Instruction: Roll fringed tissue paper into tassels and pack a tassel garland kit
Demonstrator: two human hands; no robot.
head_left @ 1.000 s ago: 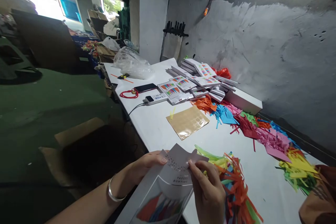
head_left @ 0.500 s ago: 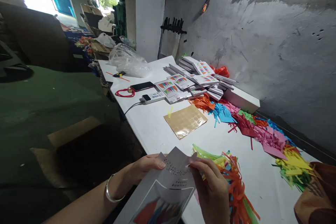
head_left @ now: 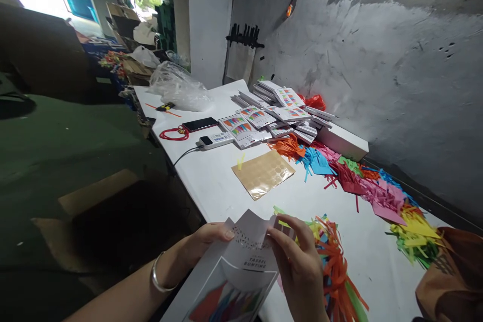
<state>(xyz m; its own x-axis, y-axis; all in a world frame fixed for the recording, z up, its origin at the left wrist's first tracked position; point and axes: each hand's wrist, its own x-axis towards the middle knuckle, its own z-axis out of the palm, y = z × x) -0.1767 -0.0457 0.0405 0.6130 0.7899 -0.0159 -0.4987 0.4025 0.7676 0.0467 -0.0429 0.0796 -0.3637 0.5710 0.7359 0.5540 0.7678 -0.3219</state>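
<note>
A white printed packet [head_left: 234, 282] marked "TASSEL BUNTING" is held tilted at the bottom centre, its top flap standing up. My left hand [head_left: 202, 241], with a silver bangle on the wrist, grips its left edge with the thumb on the front. My right hand [head_left: 298, 256] pinches the top right corner of the packet between thumb and fingers. Beside my right hand lies a bundle of orange, green and yellow tassels [head_left: 335, 266]. Beyond the packet is a tan sheet of clear round stickers [head_left: 263, 173] on the white table [head_left: 204, 181].
Stacked printed packets [head_left: 279, 110] and a white box [head_left: 343, 141] are by the wall. Coloured tassel bundles [head_left: 350, 178] line the right side. A phone [head_left: 199, 124], white device [head_left: 216, 140] and plastic bag [head_left: 177, 85] lie further back; an open carton [head_left: 101, 191] is at left.
My right fingers have shifted slightly at the packet's top right corner, where a brownish patch now shows behind them. The whole view has moved a little to the right.
</note>
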